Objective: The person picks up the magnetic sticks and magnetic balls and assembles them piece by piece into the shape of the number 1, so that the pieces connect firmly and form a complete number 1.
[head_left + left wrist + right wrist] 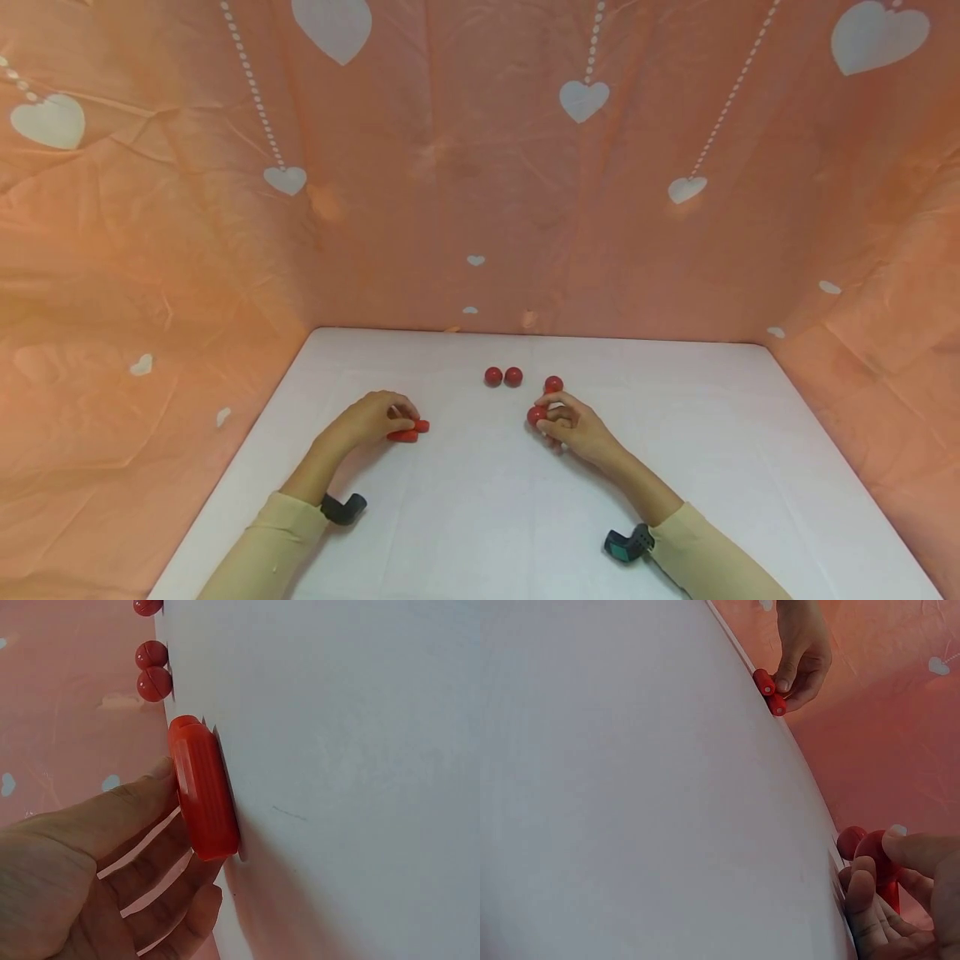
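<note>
On the white table [465, 517], two red sticks [402, 436] are seen side by side, & one is pinched by the L hand [371, 417]; which one can't be told. By the R hand [581, 429] a red ball [535, 414] is gripped btwn thumb & fingers, w/ a red piece [889, 894] partly hidden there & a further ball [553, 384] just beyond. Farther back, two loose balls [492, 377] are set just beside each other. Step in hand: prob. parts being gripped & positioned. For the next move, a steady hold & careful alignment are prob. called for.
</note>
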Demonstrator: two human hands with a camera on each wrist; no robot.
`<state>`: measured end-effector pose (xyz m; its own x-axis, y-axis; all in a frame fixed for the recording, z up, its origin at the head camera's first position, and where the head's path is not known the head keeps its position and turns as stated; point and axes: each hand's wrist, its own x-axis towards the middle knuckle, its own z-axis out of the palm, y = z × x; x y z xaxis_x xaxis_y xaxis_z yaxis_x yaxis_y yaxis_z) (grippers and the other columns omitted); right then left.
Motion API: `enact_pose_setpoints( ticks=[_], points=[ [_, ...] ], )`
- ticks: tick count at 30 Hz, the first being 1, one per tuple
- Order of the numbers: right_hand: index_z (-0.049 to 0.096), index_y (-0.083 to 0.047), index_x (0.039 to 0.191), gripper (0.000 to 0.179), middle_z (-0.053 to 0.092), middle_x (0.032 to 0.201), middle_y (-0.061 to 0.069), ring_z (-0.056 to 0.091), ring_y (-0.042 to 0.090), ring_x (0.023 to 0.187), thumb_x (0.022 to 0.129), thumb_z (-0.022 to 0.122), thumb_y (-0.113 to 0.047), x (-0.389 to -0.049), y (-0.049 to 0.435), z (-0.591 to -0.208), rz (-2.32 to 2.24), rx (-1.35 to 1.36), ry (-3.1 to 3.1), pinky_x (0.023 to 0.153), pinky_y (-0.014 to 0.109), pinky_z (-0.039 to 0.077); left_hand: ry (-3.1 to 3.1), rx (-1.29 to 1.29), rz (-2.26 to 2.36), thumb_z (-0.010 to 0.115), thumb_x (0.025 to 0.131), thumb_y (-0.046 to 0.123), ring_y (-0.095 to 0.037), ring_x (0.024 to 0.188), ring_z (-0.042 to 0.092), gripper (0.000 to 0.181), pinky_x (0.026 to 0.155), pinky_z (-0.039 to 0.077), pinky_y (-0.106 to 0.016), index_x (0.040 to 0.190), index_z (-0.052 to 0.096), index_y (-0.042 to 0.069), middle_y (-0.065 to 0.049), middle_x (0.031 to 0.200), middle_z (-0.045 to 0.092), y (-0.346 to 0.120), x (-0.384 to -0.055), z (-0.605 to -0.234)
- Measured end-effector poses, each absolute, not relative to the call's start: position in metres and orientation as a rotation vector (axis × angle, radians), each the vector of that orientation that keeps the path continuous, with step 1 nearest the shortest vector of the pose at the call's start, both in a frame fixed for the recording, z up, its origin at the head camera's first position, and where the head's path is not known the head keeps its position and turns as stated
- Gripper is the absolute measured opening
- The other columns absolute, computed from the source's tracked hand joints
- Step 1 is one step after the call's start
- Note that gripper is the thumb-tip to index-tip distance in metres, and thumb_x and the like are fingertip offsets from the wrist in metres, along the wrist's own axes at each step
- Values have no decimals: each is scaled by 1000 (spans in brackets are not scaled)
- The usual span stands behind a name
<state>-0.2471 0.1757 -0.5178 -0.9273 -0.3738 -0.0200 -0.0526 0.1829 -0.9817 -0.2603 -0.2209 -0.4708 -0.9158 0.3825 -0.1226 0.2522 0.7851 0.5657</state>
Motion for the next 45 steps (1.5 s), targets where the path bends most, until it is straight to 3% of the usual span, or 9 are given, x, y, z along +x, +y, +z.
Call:
enact_pose_setpoints(
  ticks=[23,45],
  points=[
    [58,1,136,36,68,103,17,64,19,72,104,71,-7,-249,178,-518,-1812,-435,2202,67,28,58,2765,465,783,78,98,13,-18,91,65,9,81,55,-37,107,79,11,0,98,73,-217,-260,-468],
    [57,3,135,36,67,104,24,64,18,74,104,71,-7,-249,179,-520,-1826,-481,2186,68,28,59,2826,464,755,78,99,21,-17,92,66,9,83,56,-39,107,77,17,3,97,74,-206,-259,-468]
  ],
)
